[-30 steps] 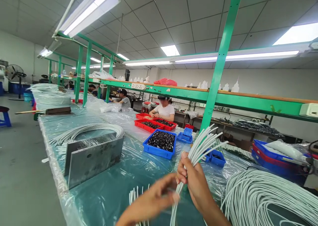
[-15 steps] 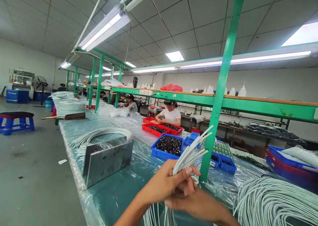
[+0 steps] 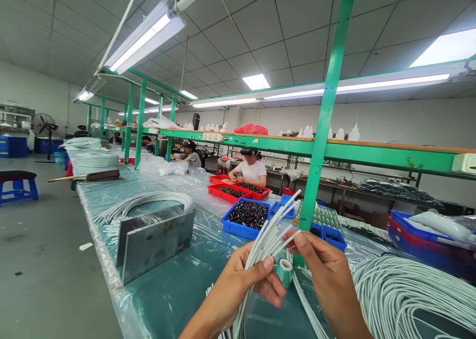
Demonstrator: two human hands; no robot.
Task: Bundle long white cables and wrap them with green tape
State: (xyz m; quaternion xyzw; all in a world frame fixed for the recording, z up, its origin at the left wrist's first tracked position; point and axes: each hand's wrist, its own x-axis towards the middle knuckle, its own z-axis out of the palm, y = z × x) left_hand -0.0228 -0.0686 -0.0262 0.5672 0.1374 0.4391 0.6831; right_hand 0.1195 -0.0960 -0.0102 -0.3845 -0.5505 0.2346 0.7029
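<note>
A bundle of white cables (image 3: 265, 239) stands in my left hand (image 3: 247, 282), its cut ends fanning upward and its length hanging down below. The left thumb presses across the strands. My right hand (image 3: 327, 274) pinches the tip of one cable at the bundle's right side, between thumb and fingers. Between the hands, a small green roll with a white core (image 3: 285, 267) sits on the bench. More white strands run down the bench beside my right wrist.
Two upright metal plates (image 3: 159, 244) stand left, by a cable coil (image 3: 163, 198). A blue tray (image 3: 226, 226) holds black parts. A green post (image 3: 316, 170) rises ahead. A large cable coil (image 3: 416, 294) lies right. Across the bench sits a person (image 3: 251, 169) near red trays (image 3: 223, 198).
My right hand has moved from under the left hand out to the right and now pinches one cable end. The cable ends have spread apart. The view has shifted slightly right.
</note>
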